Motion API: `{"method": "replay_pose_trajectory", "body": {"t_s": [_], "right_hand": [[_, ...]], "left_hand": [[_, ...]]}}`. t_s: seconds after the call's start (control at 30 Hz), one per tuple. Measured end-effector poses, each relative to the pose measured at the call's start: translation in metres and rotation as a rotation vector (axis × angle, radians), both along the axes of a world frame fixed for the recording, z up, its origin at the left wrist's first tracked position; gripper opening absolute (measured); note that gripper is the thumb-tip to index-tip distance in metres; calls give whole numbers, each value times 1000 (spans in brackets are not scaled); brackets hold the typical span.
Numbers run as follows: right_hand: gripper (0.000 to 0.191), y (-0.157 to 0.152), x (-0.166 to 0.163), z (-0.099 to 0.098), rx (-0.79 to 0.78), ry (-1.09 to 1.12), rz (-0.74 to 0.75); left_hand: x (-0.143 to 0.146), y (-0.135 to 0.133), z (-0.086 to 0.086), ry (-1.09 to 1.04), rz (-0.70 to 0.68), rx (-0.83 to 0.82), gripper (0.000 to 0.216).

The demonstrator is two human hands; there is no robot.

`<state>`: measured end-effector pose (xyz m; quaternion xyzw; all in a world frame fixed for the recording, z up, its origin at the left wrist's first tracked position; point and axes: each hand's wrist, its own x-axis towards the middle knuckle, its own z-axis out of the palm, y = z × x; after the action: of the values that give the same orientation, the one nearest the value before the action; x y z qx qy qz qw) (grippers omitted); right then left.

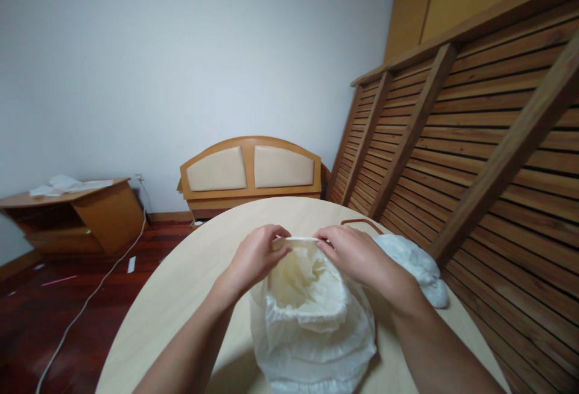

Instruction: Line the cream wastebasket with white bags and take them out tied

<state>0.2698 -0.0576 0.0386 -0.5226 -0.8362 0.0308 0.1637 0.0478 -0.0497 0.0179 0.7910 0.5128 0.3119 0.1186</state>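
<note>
A white drawstring-style cloth bag (312, 346) rests on the round pale table (181, 297), its wide mouth facing up so the creamy, crumpled inside shows. My left hand (259, 255) pinches the far rim on the left side, thumb inside and fingers over the edge. On the right side of the same rim, my right hand (348, 252) grips in a like way. Between the two hands the edge is pulled straight. The near rim sags in gathered folds, and the lower end of the bag runs out of view at the bottom.
Right of my right forearm lies a bundled white cloth (414, 264), with a brown curved strip (362, 221) beside it. A slatted wooden panel (434, 140) leans close on the right. Behind the table stands a headboard (251, 168); a low cabinet (108, 210) and cable (94, 291) are left.
</note>
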Motion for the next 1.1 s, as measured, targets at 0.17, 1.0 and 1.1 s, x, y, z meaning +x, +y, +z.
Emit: {"method": "replay_pose_trajectory", "body": {"t_s": [0.17,1.0,1.1], "right_hand": [[22,1,4,-6,31,19,-14],[24,1,-8,-5,129,35,37],[22,0,-14,-5,168,95,62]], "left_hand": [[-4,0,3,32,82,-9,16],[2,-3,4,23,120,-54,13],[4,-4,6,30,118,-51,12]]}}
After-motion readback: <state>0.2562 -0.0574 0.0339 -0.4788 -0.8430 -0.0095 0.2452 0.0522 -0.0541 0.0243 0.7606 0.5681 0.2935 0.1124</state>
